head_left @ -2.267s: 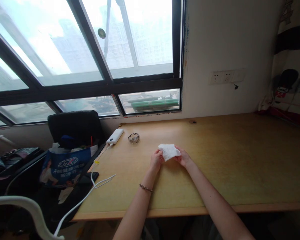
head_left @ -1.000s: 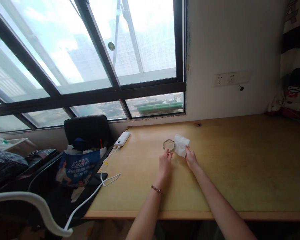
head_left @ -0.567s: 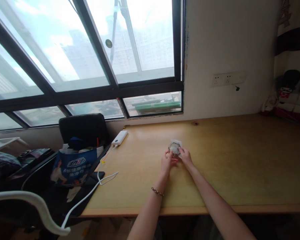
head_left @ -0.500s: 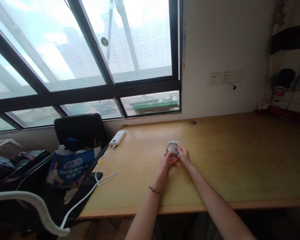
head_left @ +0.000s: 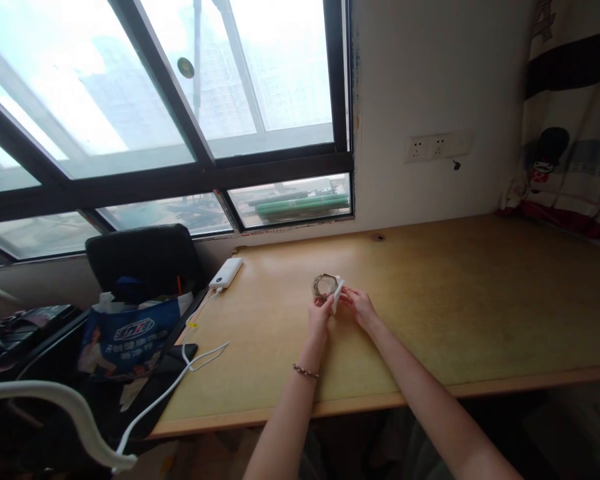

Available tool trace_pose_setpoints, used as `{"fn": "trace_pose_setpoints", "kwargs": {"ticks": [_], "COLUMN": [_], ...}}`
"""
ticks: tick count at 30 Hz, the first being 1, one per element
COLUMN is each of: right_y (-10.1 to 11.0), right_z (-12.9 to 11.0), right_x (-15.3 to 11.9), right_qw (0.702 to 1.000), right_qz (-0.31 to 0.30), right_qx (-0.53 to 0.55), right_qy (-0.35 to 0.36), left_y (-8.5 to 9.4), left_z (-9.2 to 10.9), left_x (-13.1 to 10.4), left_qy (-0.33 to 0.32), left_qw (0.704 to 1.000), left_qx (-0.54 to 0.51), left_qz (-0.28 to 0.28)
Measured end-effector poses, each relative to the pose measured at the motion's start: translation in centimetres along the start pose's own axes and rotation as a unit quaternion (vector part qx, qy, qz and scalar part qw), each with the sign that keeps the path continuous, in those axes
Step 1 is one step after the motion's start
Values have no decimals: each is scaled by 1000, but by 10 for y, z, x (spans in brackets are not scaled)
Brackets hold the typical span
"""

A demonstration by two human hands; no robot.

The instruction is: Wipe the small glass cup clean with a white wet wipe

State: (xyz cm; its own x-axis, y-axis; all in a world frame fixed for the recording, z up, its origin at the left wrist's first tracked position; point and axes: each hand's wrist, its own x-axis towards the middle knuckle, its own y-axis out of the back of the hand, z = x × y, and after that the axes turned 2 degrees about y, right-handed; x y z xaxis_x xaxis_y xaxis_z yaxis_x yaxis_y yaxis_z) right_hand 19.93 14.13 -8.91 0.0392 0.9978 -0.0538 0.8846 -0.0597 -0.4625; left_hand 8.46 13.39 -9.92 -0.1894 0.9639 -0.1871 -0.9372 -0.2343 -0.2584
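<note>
Over the middle of the desk, my left hand [head_left: 321, 316] is closed on the near edge of a small see-through, many-sided glass dish [head_left: 325, 285] with a brownish rim. The dish is tilted up; its exact kind is hard to make out. Against its right side stands a thin white piece [head_left: 337, 295], seen nearly edge-on, that looks like a folded tissue. My right hand [head_left: 361, 307] has its fingers pinched together at the right of the white piece. Those fingertips are partly hidden behind it.
A white power bank [head_left: 226, 273] lies at the left of the wooden desk [head_left: 460, 300], its white cable [head_left: 166, 397] hanging over the edge. Left of the desk, a blue bag [head_left: 135, 340] rests on a black chair [head_left: 143, 257]. A white curved tube [head_left: 65, 400] crosses the lower left.
The dish has turned from lying flat over the white piece to a tilted pose. The white piece now stands at its right side, and my right hand has shifted slightly away from the dish.
</note>
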Motion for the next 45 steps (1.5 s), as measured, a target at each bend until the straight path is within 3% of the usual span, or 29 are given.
{"fn": "trace_pose_setpoints", "kwargs": {"ticks": [4,6,9,12,15,17,24,28,34,39,42,45], "right_y": [-1,1,8,13,16,17,15,12,12,15,18,19], "right_z": [6,8,6,-1,-10,-13,-7,2,8,3,-3,-9], "right_x": [-3,-2,0,-2,-6,-6,5,3,0,2,1,-1], "right_qw": [997,996,993,965,923,915,944,939,929,917,885,818], "right_qz": [-61,-80,-31,60,112,115,-8,28,64,53,70,71], "right_qx": [46,8,-110,-233,-313,-322,-318,-336,-364,-395,-448,-528], "right_qy": [-20,-32,3,99,193,214,87,68,20,29,107,215], "left_y": [-6,-9,-10,-10,-11,-10,-3,-3,-8,-9,-10,-11], "left_z": [-4,-3,0,4,3,2,8,10,5,1,-1,-3], "left_x": [-2,-6,-13,-18,-19,-17,-13,-13,-10,-9,-8,-6], "left_qy": [-54,-92,-133,-155,-125,-96,-149,-154,-120,-69,-34,9], "left_qw": [998,995,987,974,979,983,982,980,972,979,979,973], "left_qx": [-20,-4,85,153,150,141,107,104,54,-2,-75,-135], "left_qz": [-33,-43,-43,-55,-65,-66,-53,-74,-194,-189,-187,-189]}}
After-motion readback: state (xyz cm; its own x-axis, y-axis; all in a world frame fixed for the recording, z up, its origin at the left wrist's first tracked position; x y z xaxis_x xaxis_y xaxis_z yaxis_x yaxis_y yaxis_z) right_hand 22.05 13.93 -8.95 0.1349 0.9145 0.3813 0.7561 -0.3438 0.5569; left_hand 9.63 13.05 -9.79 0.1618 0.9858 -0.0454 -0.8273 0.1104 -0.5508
